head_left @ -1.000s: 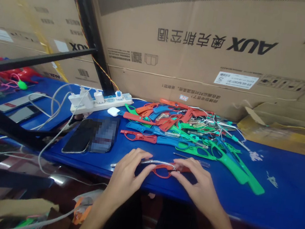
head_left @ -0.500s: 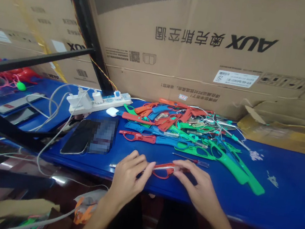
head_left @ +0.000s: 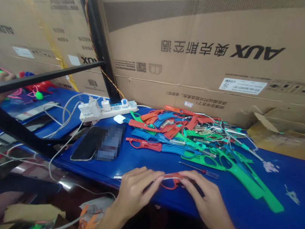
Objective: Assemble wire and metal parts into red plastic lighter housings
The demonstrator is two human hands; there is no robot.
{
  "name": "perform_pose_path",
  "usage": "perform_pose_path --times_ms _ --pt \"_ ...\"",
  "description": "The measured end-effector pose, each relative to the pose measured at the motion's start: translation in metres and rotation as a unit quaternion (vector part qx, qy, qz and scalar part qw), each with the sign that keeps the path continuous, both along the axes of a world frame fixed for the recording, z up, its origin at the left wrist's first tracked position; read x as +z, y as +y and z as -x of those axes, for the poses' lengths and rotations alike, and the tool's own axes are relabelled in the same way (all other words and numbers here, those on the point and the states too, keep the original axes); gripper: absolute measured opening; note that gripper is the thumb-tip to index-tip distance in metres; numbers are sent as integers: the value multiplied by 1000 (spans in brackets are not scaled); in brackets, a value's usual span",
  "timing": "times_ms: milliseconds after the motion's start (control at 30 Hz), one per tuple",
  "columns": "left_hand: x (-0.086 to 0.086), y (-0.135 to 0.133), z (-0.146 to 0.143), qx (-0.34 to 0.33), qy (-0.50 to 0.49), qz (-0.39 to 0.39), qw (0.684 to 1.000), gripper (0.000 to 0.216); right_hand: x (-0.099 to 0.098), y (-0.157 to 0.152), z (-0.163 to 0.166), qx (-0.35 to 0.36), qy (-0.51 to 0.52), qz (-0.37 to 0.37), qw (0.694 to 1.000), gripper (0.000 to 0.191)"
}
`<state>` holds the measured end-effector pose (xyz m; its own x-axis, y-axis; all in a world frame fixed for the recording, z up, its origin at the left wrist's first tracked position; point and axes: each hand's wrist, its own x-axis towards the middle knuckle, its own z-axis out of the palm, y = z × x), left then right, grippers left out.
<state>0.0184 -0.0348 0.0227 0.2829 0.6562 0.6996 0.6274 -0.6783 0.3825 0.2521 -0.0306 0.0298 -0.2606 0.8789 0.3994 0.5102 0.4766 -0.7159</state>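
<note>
A glossy blue table (head_left: 298,228) carries a pile of red, blue and green plastic gun-shaped casings (head_left: 172,129), a thin screwdriver with a reddish handle (head_left: 210,174), a black rectangular phone (head_left: 87,145), a white plastic power strip (head_left: 115,108) and pale pinkish crumbs (head_left: 270,167).

Left grip (head_left: 138,189), right grip (head_left: 207,194) holding red casing (head_left: 177,176).

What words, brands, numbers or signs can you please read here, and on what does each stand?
"AUX 奥克斯空调": upside down, large brown cardboard box.
"25": upside down, rectangular white paper label on it.
"师傅您辛苦了! 请在搬运时对我温柔些,谢谢您!": upside down, same box.
"AUX", twice: brown cardboard at left.
Other print, symbols: too small or blurred.
</note>
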Motion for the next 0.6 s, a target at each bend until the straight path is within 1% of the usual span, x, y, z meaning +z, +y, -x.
perform_pose_path --times_ms 133,233,300,367,433,533,600 --pt "0 0 -2 48 -33 82 995 13 0 1 0 6 -12 0 1000 22" --pt "3 3 -4 57 1 121 991 15 0 1 -1 27 -12 1 1000 24" --pt "5 4 -5 49 26 128 990 16 0 2 -2 41 -8 -6 999 25" --pt "7 5 -5 40 31 128 990 17 0 2 -2 52 -14 -16 998 21" --pt "8 5 -5 41 28 129 990 17 0 2 -2 60 -34 -28 997 18" --pt "10 6 -5 46 29 133 990 17 2 3 -2 63 -66 -51 995 18" --pt "12 7 -5 48 34 136 989 16 4 4 -2 67 -86 -53 993 20"
